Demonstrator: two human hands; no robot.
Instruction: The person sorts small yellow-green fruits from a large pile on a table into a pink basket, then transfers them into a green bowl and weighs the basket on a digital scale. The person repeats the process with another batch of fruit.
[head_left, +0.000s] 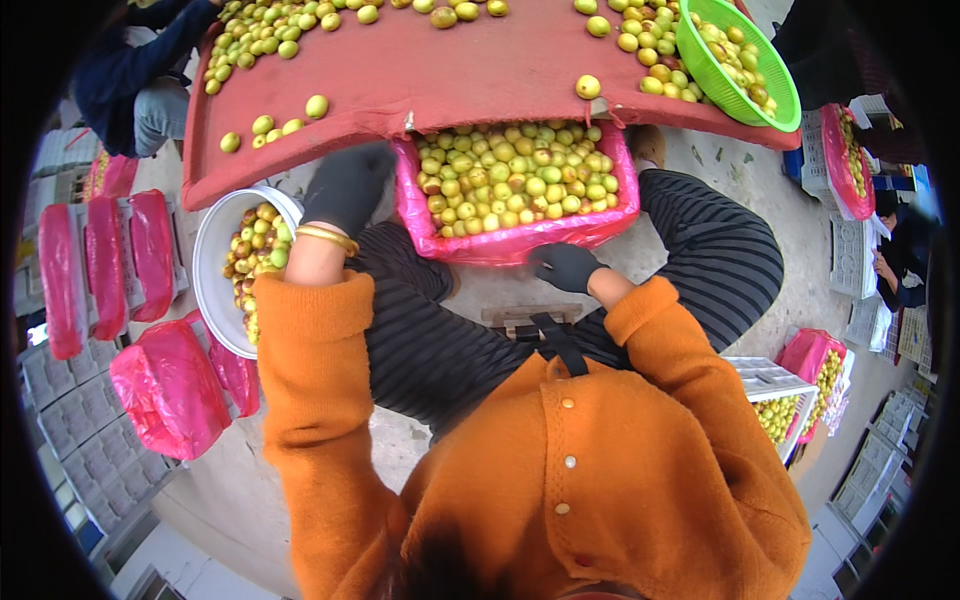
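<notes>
My left hand (349, 187), in a dark glove with a gold bangle at the wrist, is over my left leg. It sits between a white bucket (212, 255) and a crate lined with pink plastic (480, 251). Its fingers are blurred beside the crate's left rim, so their grip is hidden. Green-yellow jujubes (525, 172) fill the crate, and browner jujubes (251, 262) lie in the bucket. My right hand (566, 268), gloved too, hovers by the crate's near side with fingers partly curled; whether anything is inside cannot be made out.
Ahead stands a red cloth-covered sorting table (465, 75) with loose jujubes along its edges. A green plastic basket (694, 64) of jujubes rests at its right corner. Pink-covered crates (172, 390) stand at left, a white crate (772, 375) at right. A person (142, 82) sits at far left.
</notes>
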